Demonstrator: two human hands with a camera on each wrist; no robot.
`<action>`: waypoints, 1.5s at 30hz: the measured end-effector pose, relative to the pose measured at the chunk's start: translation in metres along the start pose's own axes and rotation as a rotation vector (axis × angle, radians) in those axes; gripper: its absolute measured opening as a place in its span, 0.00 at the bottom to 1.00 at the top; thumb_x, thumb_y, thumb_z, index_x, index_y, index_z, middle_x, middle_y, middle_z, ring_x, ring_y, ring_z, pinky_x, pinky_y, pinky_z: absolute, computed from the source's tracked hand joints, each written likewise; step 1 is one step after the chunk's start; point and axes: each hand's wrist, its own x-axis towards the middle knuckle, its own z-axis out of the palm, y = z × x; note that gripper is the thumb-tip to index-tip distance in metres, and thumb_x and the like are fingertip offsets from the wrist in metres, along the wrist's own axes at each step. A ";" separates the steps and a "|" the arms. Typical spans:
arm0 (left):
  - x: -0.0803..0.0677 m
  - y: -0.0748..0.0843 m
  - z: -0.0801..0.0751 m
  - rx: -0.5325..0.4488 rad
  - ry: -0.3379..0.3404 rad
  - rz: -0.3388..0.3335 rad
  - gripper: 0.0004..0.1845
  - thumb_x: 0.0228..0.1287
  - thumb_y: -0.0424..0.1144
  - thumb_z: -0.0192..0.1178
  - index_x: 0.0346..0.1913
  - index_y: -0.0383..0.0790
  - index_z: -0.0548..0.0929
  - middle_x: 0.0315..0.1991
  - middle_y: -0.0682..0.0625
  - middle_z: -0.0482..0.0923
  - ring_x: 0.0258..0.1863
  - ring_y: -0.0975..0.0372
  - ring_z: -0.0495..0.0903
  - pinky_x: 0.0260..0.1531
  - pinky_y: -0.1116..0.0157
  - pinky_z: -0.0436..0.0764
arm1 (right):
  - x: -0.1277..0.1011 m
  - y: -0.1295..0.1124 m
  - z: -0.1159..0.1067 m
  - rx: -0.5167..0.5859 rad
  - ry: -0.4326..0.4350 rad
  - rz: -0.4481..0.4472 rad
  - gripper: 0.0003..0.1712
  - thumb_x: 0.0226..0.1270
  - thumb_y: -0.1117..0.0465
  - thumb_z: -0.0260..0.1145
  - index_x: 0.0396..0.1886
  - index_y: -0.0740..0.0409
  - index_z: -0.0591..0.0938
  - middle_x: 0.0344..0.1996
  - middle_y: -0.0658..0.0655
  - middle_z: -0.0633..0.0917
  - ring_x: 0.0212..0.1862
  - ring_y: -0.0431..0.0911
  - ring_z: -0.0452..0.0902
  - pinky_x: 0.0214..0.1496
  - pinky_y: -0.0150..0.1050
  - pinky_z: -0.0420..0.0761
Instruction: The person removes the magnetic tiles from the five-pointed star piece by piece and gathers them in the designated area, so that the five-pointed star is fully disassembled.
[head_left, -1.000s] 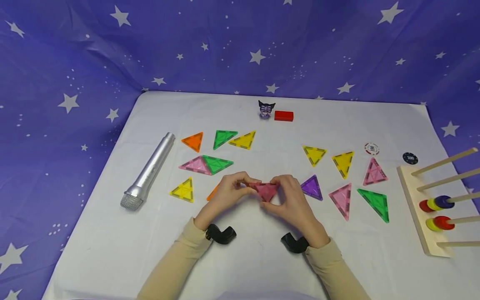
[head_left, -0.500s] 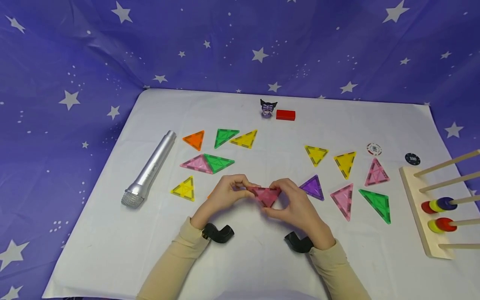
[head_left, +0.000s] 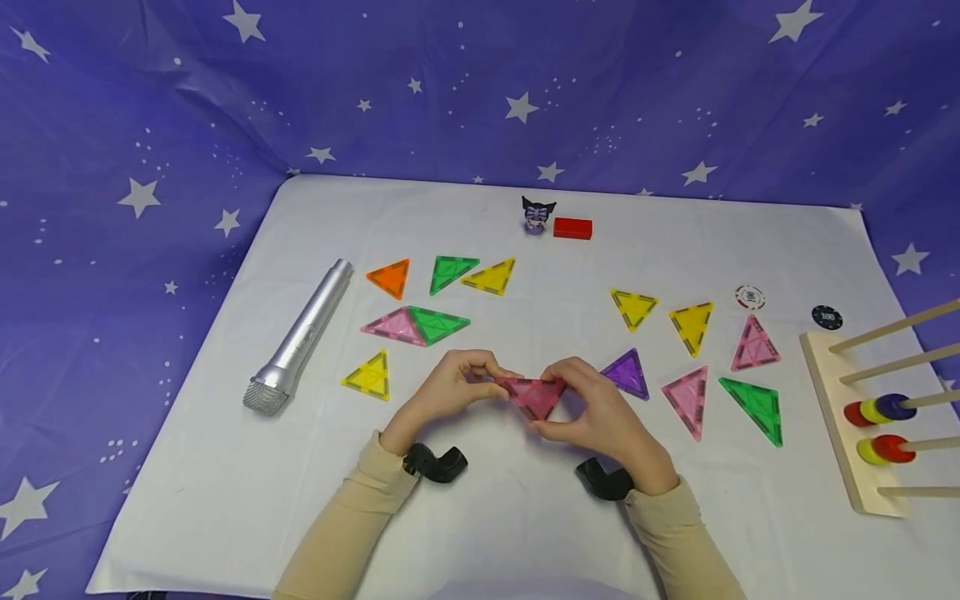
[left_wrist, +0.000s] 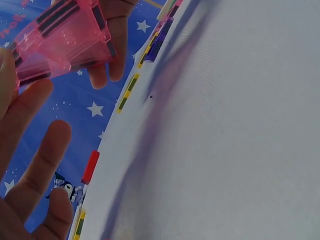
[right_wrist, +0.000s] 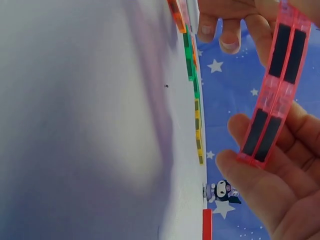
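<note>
Both hands have shifted slightly to the right and toward the body since a second ago, and the pink pieces between them sit a little lower. Nearest, the right hand and the left hand each pinch the stacked pair of translucent pink plastic magnetic triangle tiles, raised just above the white tablecloth; the right wrist view shows two tiles face to face. The step in hand seems to be separating or aligning this pair; next probably needs a careful pull against the magnets. Just beside lies a purple triangle tile. Farther left rests a silver microphone. Farthest stands a small black-eared figurine beside a red rectangular block.
</note>
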 end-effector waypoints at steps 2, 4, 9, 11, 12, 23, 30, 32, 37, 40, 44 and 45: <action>0.000 -0.001 0.000 -0.017 -0.009 0.003 0.04 0.47 0.24 0.65 0.28 0.29 0.81 0.30 0.42 0.81 0.28 0.62 0.77 0.29 0.60 0.74 | 0.000 0.001 -0.001 0.017 -0.010 -0.007 0.29 0.39 0.50 0.77 0.42 0.52 0.76 0.41 0.44 0.75 0.40 0.39 0.70 0.43 0.41 0.76; 0.000 -0.002 0.000 -0.033 -0.016 0.008 0.04 0.47 0.23 0.65 0.28 0.28 0.81 0.30 0.41 0.81 0.29 0.61 0.77 0.29 0.61 0.74 | -0.001 0.002 -0.002 0.035 -0.019 -0.016 0.29 0.40 0.50 0.77 0.43 0.51 0.75 0.41 0.44 0.75 0.40 0.39 0.70 0.43 0.41 0.75; 0.000 -0.005 0.000 -0.059 -0.031 0.013 0.04 0.47 0.21 0.64 0.27 0.28 0.80 0.29 0.40 0.81 0.30 0.65 0.77 0.31 0.62 0.74 | -0.001 0.004 -0.003 0.074 -0.041 -0.032 0.30 0.40 0.49 0.76 0.44 0.50 0.75 0.42 0.45 0.75 0.40 0.38 0.70 0.42 0.40 0.76; -0.001 -0.005 0.000 -0.067 -0.037 0.015 0.04 0.47 0.21 0.64 0.27 0.28 0.80 0.29 0.40 0.81 0.31 0.65 0.78 0.32 0.62 0.74 | -0.001 0.005 -0.004 0.079 -0.051 -0.033 0.31 0.39 0.49 0.77 0.45 0.50 0.76 0.43 0.46 0.76 0.41 0.38 0.71 0.43 0.40 0.76; -0.001 -0.005 0.000 -0.069 -0.040 0.022 0.04 0.47 0.20 0.64 0.27 0.28 0.80 0.29 0.40 0.81 0.30 0.64 0.78 0.32 0.61 0.75 | -0.001 0.005 -0.004 0.084 -0.057 -0.030 0.31 0.39 0.50 0.77 0.45 0.51 0.76 0.43 0.47 0.76 0.41 0.39 0.71 0.43 0.40 0.76; -0.008 -0.030 -0.017 -0.152 -0.056 0.046 0.07 0.56 0.22 0.57 0.39 0.27 0.79 0.30 0.41 0.82 0.18 0.52 0.72 0.18 0.66 0.71 | 0.003 -0.028 -0.016 0.314 -0.056 -0.091 0.29 0.32 0.74 0.77 0.38 0.63 0.74 0.42 0.60 0.76 0.49 0.54 0.73 0.42 0.43 0.78; -0.006 -0.031 -0.016 -0.180 -0.068 0.082 0.09 0.56 0.19 0.54 0.41 0.25 0.74 0.26 0.32 0.78 0.12 0.62 0.62 0.15 0.70 0.63 | 0.005 -0.027 -0.015 0.393 0.014 -0.072 0.30 0.31 0.78 0.76 0.40 0.68 0.75 0.42 0.62 0.75 0.46 0.53 0.72 0.43 0.41 0.78; -0.006 -0.026 -0.013 -0.183 -0.056 0.082 0.09 0.55 0.17 0.54 0.40 0.24 0.73 0.26 0.31 0.78 0.13 0.61 0.63 0.16 0.70 0.62 | 0.004 -0.026 -0.013 0.399 0.016 -0.064 0.30 0.33 0.77 0.75 0.42 0.69 0.75 0.42 0.63 0.75 0.45 0.50 0.72 0.44 0.41 0.77; -0.007 -0.015 -0.004 -0.093 -0.009 0.059 0.06 0.56 0.19 0.54 0.38 0.23 0.75 0.29 0.32 0.80 0.25 0.48 0.78 0.27 0.70 0.71 | 0.005 -0.026 -0.013 0.352 0.045 -0.030 0.28 0.35 0.77 0.74 0.42 0.70 0.75 0.41 0.63 0.75 0.42 0.50 0.71 0.44 0.39 0.77; -0.007 -0.022 0.000 -0.002 0.019 0.017 0.06 0.58 0.23 0.56 0.37 0.29 0.80 0.30 0.39 0.81 0.27 0.51 0.80 0.28 0.70 0.74 | 0.006 -0.025 -0.014 0.295 0.077 -0.010 0.28 0.36 0.76 0.75 0.41 0.70 0.75 0.41 0.62 0.75 0.40 0.50 0.71 0.44 0.36 0.77; -0.007 -0.035 0.003 0.109 0.006 -0.014 0.07 0.58 0.31 0.60 0.40 0.37 0.83 0.32 0.50 0.83 0.28 0.63 0.80 0.28 0.70 0.75 | 0.008 -0.015 -0.015 0.200 0.122 0.018 0.29 0.36 0.74 0.76 0.42 0.68 0.75 0.40 0.61 0.75 0.39 0.50 0.70 0.42 0.36 0.76; -0.007 -0.036 0.004 0.128 -0.006 -0.014 0.08 0.57 0.32 0.61 0.40 0.38 0.82 0.33 0.51 0.83 0.29 0.65 0.79 0.27 0.69 0.75 | 0.008 -0.010 -0.015 0.174 0.132 0.029 0.29 0.36 0.72 0.77 0.42 0.66 0.75 0.40 0.59 0.75 0.38 0.49 0.70 0.41 0.35 0.75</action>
